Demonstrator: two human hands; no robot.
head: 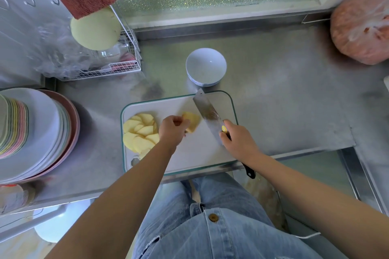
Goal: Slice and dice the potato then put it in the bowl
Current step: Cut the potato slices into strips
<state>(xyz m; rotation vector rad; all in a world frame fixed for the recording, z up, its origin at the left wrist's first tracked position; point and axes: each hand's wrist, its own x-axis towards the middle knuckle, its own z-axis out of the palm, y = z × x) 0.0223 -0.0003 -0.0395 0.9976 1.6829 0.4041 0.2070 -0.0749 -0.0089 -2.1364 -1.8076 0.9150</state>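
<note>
Slicing stage, nearly complete. A fan of slices (140,130) is laid on the left of the board (210,153). The remaining potato piece (192,122) is pinched by the left hand (172,130); the knife (208,113) is gripped by the right hand (237,139). No dicing is seen, and nothing is held by the bowl (205,67).

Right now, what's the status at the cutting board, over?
Left hand holds potato piece. Right hand grips cleaver. Potato slices piled at left of cutting board; bowl empty. Nothing blocks the cut.
</note>
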